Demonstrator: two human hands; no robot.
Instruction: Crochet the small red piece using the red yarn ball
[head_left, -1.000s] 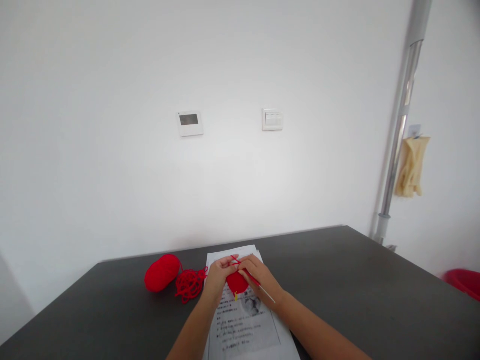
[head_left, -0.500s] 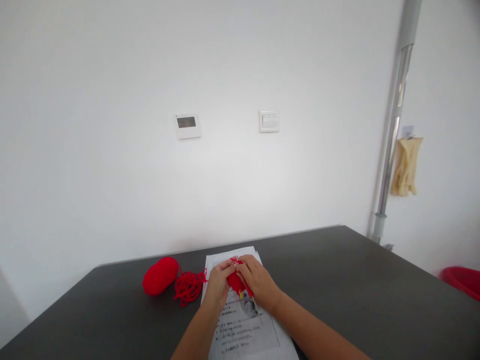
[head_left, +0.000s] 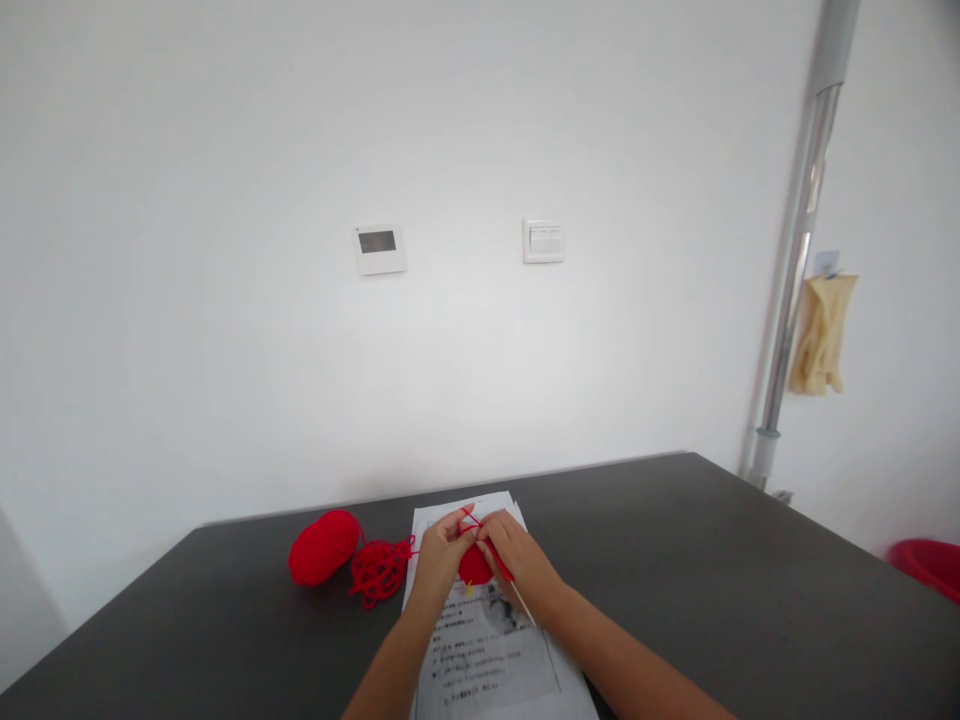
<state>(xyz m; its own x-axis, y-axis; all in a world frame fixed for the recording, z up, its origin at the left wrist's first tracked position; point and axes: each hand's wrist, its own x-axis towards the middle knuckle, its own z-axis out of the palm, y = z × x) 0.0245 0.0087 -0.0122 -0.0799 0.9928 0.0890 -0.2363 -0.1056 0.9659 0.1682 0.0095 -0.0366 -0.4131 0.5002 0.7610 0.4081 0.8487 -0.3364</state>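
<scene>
Over the printed sheets, my left hand (head_left: 441,558) pinches the edge of a small red crocheted piece (head_left: 474,567). A strand of red yarn (head_left: 471,516) runs over its raised index finger towards the other hand. My right hand (head_left: 517,555) is closed around a slim crochet hook (head_left: 523,603), its red part under the fingers and its pale end pointing down towards the wrist. The hook's tip is hidden at the work between the hands. A small yellow bit (head_left: 469,588) hangs from the piece's lower edge.
A red yarn ball (head_left: 324,547) and a loose tangle of red yarn (head_left: 379,572) lie left of the printed sheets (head_left: 487,670) on the dark table (head_left: 675,560). Behind stands a white wall. A pole (head_left: 795,260) and a red container (head_left: 926,565) are at the right.
My right hand has turned a little, so the hook's pale end now shows more below it. Yarn between the hands looks more stretched. The view has shifted slightly left.
</scene>
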